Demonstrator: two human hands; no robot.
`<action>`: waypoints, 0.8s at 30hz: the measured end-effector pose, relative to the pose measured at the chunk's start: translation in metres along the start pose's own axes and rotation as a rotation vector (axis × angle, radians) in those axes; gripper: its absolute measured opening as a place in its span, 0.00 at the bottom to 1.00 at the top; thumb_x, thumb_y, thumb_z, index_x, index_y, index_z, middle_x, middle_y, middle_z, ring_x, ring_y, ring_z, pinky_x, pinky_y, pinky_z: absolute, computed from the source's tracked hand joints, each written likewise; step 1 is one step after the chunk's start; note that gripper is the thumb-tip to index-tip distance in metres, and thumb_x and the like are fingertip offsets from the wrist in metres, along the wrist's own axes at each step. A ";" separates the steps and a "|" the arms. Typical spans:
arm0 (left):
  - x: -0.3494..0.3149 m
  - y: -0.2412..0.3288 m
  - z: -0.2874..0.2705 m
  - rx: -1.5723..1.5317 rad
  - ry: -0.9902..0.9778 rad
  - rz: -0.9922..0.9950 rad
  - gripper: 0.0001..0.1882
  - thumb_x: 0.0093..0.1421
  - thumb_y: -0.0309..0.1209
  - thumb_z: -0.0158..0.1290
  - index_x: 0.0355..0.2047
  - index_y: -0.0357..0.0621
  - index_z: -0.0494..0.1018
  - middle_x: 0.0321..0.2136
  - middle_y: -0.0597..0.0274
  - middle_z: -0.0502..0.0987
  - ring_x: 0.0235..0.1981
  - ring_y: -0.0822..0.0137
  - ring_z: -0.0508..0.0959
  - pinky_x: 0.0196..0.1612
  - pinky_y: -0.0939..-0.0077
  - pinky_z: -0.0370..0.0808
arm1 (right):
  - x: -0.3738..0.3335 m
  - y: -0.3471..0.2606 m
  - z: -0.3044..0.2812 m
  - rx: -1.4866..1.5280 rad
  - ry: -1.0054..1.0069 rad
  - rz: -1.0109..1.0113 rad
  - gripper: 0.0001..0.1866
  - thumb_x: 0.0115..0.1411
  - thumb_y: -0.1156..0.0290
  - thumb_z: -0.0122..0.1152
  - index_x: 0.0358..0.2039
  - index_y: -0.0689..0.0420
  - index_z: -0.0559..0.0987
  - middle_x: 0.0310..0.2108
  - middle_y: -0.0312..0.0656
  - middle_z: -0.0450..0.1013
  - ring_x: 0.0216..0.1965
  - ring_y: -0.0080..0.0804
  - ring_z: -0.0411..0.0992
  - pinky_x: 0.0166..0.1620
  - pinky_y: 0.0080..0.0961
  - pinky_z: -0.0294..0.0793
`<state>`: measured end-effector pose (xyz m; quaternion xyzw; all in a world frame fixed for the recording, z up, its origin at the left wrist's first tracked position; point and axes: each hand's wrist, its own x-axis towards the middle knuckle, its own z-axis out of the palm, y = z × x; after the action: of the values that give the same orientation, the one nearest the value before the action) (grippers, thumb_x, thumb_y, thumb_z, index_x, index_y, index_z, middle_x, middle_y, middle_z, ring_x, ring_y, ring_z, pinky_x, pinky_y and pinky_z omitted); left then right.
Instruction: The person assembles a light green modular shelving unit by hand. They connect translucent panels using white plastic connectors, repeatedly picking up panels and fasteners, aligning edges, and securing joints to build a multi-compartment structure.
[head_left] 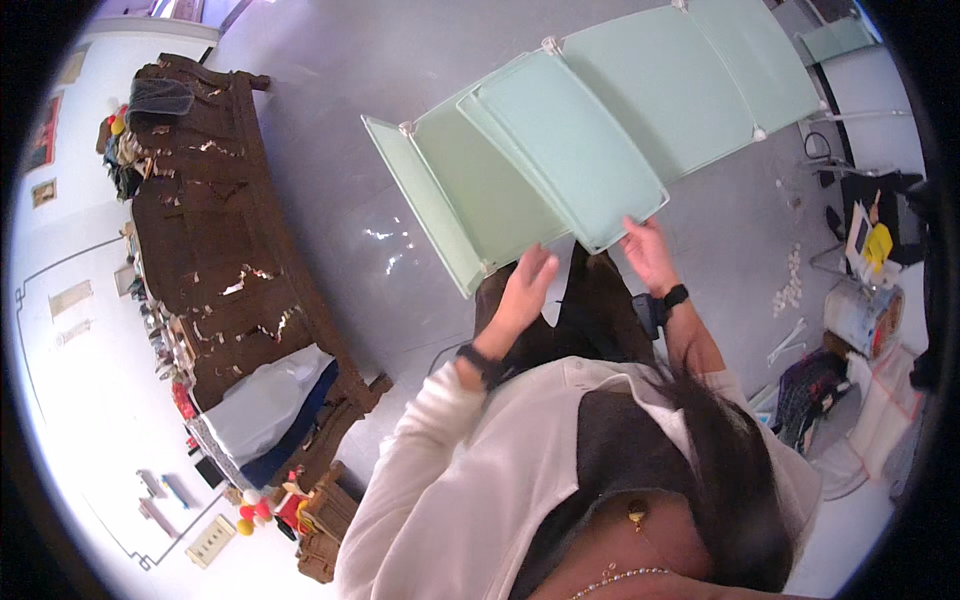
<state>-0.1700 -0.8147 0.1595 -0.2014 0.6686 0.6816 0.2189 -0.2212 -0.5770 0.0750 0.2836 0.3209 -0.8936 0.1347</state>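
A loose pale green rectangular panel lies at a slant over a row of joined panels of the same colour. My right hand grips its near right corner, with the thumb and fingers at the edge. My left hand is at the near edge of the joined panels, fingers stretched out and holding nothing. An upright side panel stands at the left end of the row. White corner connectors join the panels along their edges. Dark bands circle both wrists.
A long dark carved wooden bench runs along the left, with a white and blue cloth on it. White connector pieces lie scattered on the grey tiled floor at right. Beyond them stand a round tub and plastic bags.
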 end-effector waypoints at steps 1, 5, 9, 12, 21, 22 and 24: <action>0.026 -0.005 0.017 -0.178 0.105 -0.099 0.24 0.63 0.32 0.49 0.56 0.33 0.60 0.49 0.51 0.72 0.51 0.62 0.72 0.51 0.72 0.69 | 0.004 0.003 0.000 0.024 -0.020 0.054 0.20 0.58 0.83 0.51 0.51 0.57 0.67 0.49 0.42 0.69 0.49 0.36 0.70 0.53 0.35 0.71; 0.100 -0.019 0.030 -0.662 0.229 -0.246 0.16 0.62 0.32 0.51 0.48 0.37 0.66 0.42 0.57 0.74 0.43 0.63 0.74 0.46 0.69 0.72 | 0.016 0.007 0.001 -0.008 -0.083 0.270 0.21 0.57 0.84 0.52 0.51 0.57 0.67 0.47 0.43 0.70 0.46 0.36 0.72 0.49 0.37 0.74; 0.110 -0.033 0.017 -0.637 0.321 -0.136 0.12 0.61 0.29 0.51 0.43 0.39 0.68 0.38 0.62 0.74 0.39 0.65 0.74 0.42 0.69 0.73 | 0.030 -0.025 0.004 -0.387 -0.034 0.246 0.23 0.55 0.77 0.58 0.52 0.59 0.65 0.46 0.43 0.70 0.42 0.34 0.73 0.43 0.35 0.76; 0.105 -0.037 0.004 -0.597 0.332 -0.082 0.15 0.59 0.30 0.53 0.46 0.39 0.69 0.38 0.62 0.75 0.39 0.66 0.75 0.42 0.69 0.73 | 0.043 -0.055 0.012 -0.652 0.007 0.120 0.22 0.53 0.68 0.63 0.47 0.61 0.70 0.38 0.40 0.72 0.35 0.30 0.72 0.37 0.29 0.76; 0.118 -0.059 0.012 -0.314 0.556 -0.055 0.20 0.62 0.42 0.50 0.44 0.36 0.71 0.37 0.60 0.75 0.38 0.70 0.72 0.43 0.74 0.69 | 0.058 -0.052 0.057 -1.317 -0.305 -0.119 0.22 0.55 0.55 0.62 0.35 0.65 0.76 0.28 0.48 0.76 0.29 0.33 0.73 0.35 0.31 0.71; 0.121 -0.064 0.010 -0.246 0.596 -0.107 0.21 0.62 0.42 0.49 0.44 0.35 0.70 0.36 0.59 0.75 0.38 0.69 0.71 0.43 0.73 0.69 | 0.057 -0.052 0.060 -1.242 -0.336 -0.052 0.23 0.55 0.54 0.62 0.35 0.65 0.75 0.28 0.49 0.76 0.30 0.34 0.73 0.35 0.31 0.71; 0.132 -0.071 0.005 -0.152 0.589 -0.129 0.21 0.63 0.43 0.47 0.43 0.34 0.70 0.35 0.57 0.74 0.37 0.67 0.71 0.44 0.71 0.69 | 0.053 -0.063 0.063 -1.406 -0.270 -0.168 0.22 0.59 0.55 0.58 0.37 0.65 0.75 0.29 0.49 0.76 0.31 0.35 0.73 0.37 0.32 0.71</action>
<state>-0.2387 -0.8056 0.0264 -0.4480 0.6362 0.6267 0.0426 -0.3165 -0.5731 0.1146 -0.0088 0.8215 -0.5100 0.2548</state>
